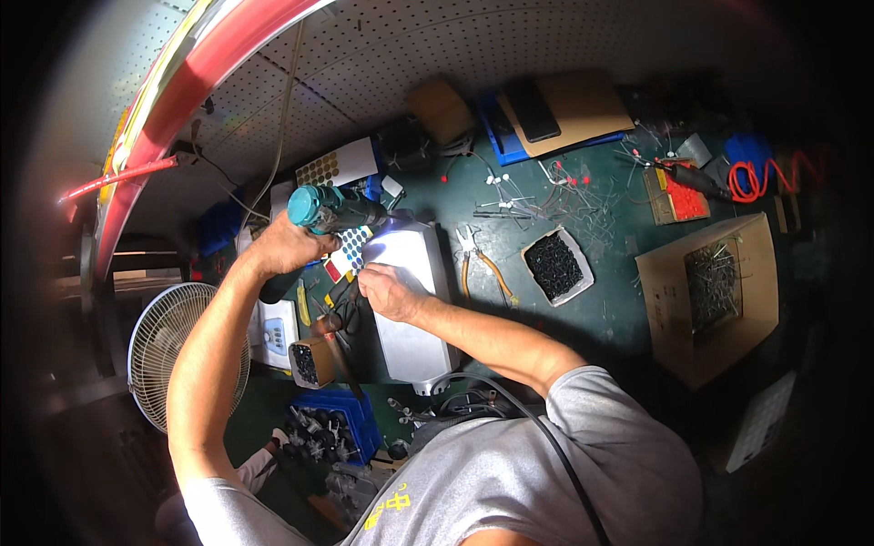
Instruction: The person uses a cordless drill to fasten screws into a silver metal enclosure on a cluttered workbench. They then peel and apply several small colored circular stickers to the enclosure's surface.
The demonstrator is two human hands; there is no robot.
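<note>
My left hand (287,247) is wrapped round the grip of a teal and black cordless drill (341,211). Its nose points right, over the far end of a long silver metal casing (414,341), where a bright patch of light falls. My right hand (387,291) lies at the left edge of that casing. Its fingers are curled and pressed together, and what they pinch, if anything, is hidden. Beside the hands is a sheet of round blue stickers (353,246). To the right of the casing lie pliers (467,241) with orange handles, jaws toward the back.
A tray of small black screws (557,266) stands right of the pliers. Farther right is a cardboard box (663,314) holding metal pins. On the left are a hammer (339,350), a small box of black parts (312,361), a white scale (275,335) and a fan (182,341).
</note>
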